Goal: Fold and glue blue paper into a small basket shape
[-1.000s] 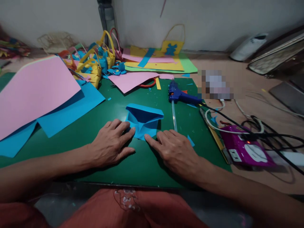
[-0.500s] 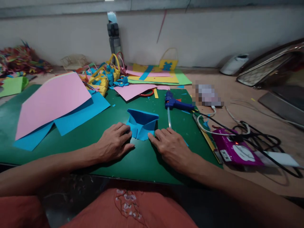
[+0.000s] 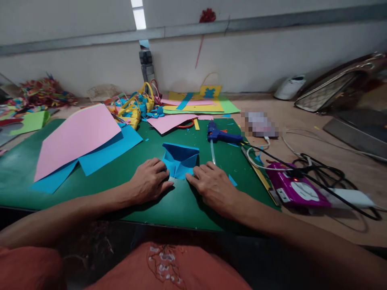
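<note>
A folded blue craft sheet [image 3: 182,159] stands on the green mat in front of me, its top open like a small pouch and its front flaps folded inward. My left hand [image 3: 152,179] presses its lower left corner with curled fingers, thumb pointing right. At the lower right corner, my right hand [image 3: 210,181] holds the sheet the same way, its fingertips bent down to the mat. The parts of the sheet under the fingers are hidden. Just beyond my right hand lies a blue glue gun [image 3: 222,135] with a clear glue stick in it.
Large pink sheets [image 3: 80,139] overlap blue sheets [image 3: 111,149] on the left of the green mat [image 3: 105,213]. Small yellow and blue bags [image 3: 140,105] are heaped behind. To the right sit a purple power strip [image 3: 298,189], black cables and a white phone cable.
The camera view has tipped up a little, showing more wall. Both hands stay at the lower corners of the blue sheet, with hardly any movement.
</note>
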{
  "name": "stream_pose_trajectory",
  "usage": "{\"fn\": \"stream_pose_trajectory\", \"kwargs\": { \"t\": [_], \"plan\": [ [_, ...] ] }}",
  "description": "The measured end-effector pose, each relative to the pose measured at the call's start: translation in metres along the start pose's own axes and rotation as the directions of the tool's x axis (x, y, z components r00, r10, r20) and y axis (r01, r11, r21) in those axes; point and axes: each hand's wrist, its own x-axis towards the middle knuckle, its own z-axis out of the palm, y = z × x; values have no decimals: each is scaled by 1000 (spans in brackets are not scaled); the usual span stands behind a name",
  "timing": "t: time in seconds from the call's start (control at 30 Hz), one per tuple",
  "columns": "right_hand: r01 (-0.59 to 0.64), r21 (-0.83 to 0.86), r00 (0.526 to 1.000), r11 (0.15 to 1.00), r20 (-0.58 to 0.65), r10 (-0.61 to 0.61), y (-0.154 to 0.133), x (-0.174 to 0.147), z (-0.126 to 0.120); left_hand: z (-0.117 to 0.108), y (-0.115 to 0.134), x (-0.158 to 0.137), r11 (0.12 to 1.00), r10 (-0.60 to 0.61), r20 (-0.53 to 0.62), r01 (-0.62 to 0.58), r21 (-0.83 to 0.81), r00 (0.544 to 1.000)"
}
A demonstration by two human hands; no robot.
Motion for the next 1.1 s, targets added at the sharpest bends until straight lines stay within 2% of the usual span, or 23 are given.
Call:
{"fn": "stream_pose_trajectory", "kwargs": {
  "t": [0.33, 0.5, 0.67, 0.77, 0.87, 1.0, 1.1],
  "plan": [
    [-46, -50, 997, 998, -72, 42, 7, 4, 10, 2, 1, 1, 1000, 26, -96, -26, 2, 995],
    [32, 4, 995, 999, -96, -31, 4, 3, 11, 3, -1, 0, 999, 14, -127, -21, -50, 992],
    [166, 122, 980, 979, -135, -150, 9, -2, 9, 3, -7, -1, 979, 6, -187, -44, -200, 982],
    [210, 222, 941, 952, -308, -136, 21, -2, 10, 2, -8, 0, 982, -28, -268, -24, -190, 963],
    [149, 253, 850, 956, -527, 7, 33, 1, 14, -1, -4, 7, 981, -95, -294, 39, -189, 951],
    [99, 254, 760, 962, -643, 91, 41, 2, 17, -8, 5, 21, 990, -131, -194, 119, -75, 972],
    [81, 171, 719, 982, -692, 61, 42, 3, 16, -9, 11, 27, 989, -138, -132, 143, 32, 982]
  ]
}}
